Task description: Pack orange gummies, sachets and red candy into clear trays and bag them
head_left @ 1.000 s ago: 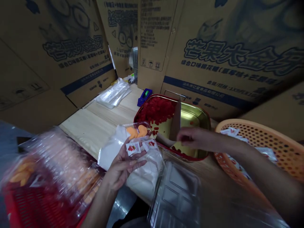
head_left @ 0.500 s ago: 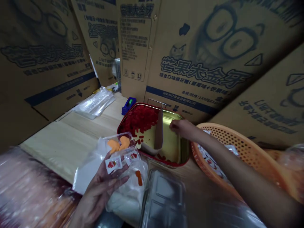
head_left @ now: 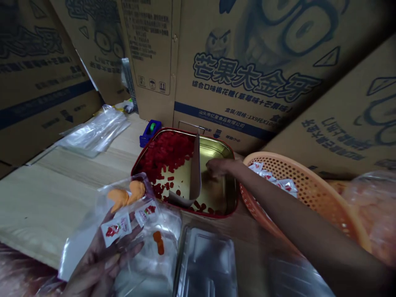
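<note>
My left hand (head_left: 102, 258) holds a clear plastic tray (head_left: 167, 225) from below and the side, fingers bent around it. In the tray lie orange candy pieces (head_left: 128, 194), two small white sachets (head_left: 116, 229) with red print, and a dark orange bone-shaped piece (head_left: 159, 242). My right hand (head_left: 218, 168) reaches into the right part of a red-rimmed, gold-lined tin (head_left: 213, 152). Its fingers are curled together, and whatever is between them is hidden. A cardboard divider (head_left: 195, 173) parts the tin; many small red pieces (head_left: 167, 152) lie to its left, a few at its lower right.
An orange perforated basket (head_left: 297, 167) with white sachets (head_left: 286, 186) stands at right, beneath my right forearm. Another clear tray (head_left: 207, 264) lies in front. A blue tape dispenser (head_left: 150, 133) and plastic bags (head_left: 99, 128) lie behind. Cardboard boxes (head_left: 235, 95) wall the back.
The view has shifted, so most things appear further left. My right hand has gone slightly lower and nearer within the tin's right part. My left hand still holds the tray.
</note>
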### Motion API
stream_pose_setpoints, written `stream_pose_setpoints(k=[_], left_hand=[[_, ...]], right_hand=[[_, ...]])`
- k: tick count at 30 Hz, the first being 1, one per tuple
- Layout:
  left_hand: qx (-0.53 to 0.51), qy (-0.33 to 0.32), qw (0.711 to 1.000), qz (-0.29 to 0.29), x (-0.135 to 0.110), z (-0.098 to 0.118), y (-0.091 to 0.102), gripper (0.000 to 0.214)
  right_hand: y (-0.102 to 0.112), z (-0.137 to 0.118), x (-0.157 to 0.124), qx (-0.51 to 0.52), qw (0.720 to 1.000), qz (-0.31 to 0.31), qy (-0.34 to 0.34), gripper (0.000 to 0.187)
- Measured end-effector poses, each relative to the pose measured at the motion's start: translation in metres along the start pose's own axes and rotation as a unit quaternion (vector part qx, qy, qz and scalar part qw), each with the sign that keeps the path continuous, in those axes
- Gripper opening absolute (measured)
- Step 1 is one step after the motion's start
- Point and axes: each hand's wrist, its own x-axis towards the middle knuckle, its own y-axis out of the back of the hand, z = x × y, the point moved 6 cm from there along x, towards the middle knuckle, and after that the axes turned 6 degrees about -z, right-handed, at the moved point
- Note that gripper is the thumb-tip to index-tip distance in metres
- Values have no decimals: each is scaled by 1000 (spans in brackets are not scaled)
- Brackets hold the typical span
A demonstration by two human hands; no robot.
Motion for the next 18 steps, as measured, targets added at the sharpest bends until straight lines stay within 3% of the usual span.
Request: stream_pose_setpoints(k=[4, 8, 13, 18], left_hand=[[-11, 16, 1000, -15, 3, -4, 5, 84], [-6, -4, 998, -59, 1, -6, 1, 75], [-6, -45, 994, -100, -6, -6, -13, 75], [-12, -57, 988, -146, -8, -5, -19, 80]], right_hand=[[-25, -47, -35, 22, 996, -9, 89, 21], [-52, -68, -51, 110, 990, 48, 75, 24], [-72, -61, -50, 173, 980, 92, 40, 22], [-62, -37, -63, 222, 964, 148, 19, 11]])
